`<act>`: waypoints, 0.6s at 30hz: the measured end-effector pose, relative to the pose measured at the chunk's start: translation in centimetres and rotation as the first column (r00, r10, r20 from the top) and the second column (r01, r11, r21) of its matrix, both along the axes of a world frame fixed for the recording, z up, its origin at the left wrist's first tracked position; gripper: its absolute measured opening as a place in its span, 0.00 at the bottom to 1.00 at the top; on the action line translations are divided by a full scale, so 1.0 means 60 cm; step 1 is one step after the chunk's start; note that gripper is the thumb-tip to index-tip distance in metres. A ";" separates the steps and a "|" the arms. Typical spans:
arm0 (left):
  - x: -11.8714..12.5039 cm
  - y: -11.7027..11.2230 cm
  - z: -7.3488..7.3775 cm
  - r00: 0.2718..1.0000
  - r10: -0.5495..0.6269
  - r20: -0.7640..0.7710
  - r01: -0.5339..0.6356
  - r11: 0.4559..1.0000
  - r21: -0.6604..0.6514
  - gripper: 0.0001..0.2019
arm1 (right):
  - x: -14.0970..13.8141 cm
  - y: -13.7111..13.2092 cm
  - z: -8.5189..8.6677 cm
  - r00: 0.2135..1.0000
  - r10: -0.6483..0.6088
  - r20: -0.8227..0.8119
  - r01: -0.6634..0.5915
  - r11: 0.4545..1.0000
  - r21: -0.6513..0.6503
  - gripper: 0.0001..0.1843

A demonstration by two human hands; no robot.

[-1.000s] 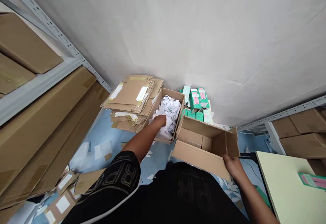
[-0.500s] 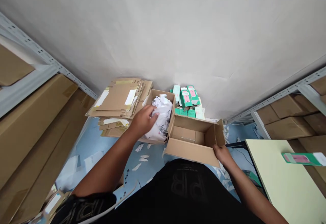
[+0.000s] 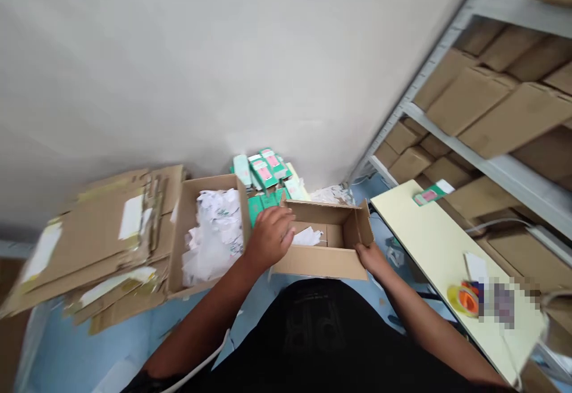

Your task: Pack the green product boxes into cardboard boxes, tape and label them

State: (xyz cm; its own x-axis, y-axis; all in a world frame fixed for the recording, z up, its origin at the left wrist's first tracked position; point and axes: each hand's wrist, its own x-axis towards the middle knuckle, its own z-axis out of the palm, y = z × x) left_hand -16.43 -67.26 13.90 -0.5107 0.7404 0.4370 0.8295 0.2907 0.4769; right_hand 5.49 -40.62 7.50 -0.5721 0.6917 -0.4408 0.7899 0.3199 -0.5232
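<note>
A cardboard box [image 3: 328,262] stands open in front of me, tilted slightly. My right hand [image 3: 372,257] grips its near right corner, thumb inside and fingers outside. Over the box's left end is my left hand [image 3: 270,235], thumb apart from the fingers, with nothing visible between them. White paper scraps [image 3: 308,236] lie inside the box, just right of that hand. To the left, a second cardboard box [image 3: 176,250] is full of white crumpled paper [image 3: 218,217], some of it printed.
Flattened cardboard [image 3: 102,214] is stacked at left. Green-and-pink small boxes [image 3: 263,172] lie against the wall. On the right are a pale table [image 3: 402,214] with an orange tape roll [image 3: 467,301] and a metal shelf [image 3: 451,134] packed with cartons.
My left hand has moved right, from the paper-filled box to the other box, where white scraps now lie. My right hand keeps its grip. The view has turned right.
</note>
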 end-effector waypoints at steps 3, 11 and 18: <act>0.016 0.067 -0.024 0.945 0.184 0.270 -0.180 0.983 -0.040 0.28 | 0.062 0.043 -0.001 0.989 -0.141 -0.050 0.141 0.990 0.000 0.19; 0.093 0.344 -0.093 0.784 0.092 0.614 0.078 0.966 -0.245 0.18 | 0.220 0.182 -0.033 0.910 -0.392 -0.134 0.387 0.920 -0.058 0.24; 0.202 0.597 -0.123 0.694 0.125 0.709 0.151 0.938 -0.313 0.23 | 0.366 0.371 -0.061 0.852 -0.505 -0.136 0.499 0.863 -0.079 0.30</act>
State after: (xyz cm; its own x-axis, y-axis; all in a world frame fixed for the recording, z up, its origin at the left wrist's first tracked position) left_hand -4.30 -31.45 6.54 -0.5506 0.7721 -0.3174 0.2843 0.5309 0.7983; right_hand 27.46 -18.37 3.86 -0.2117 0.8862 -0.4121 0.7505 -0.1227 -0.6494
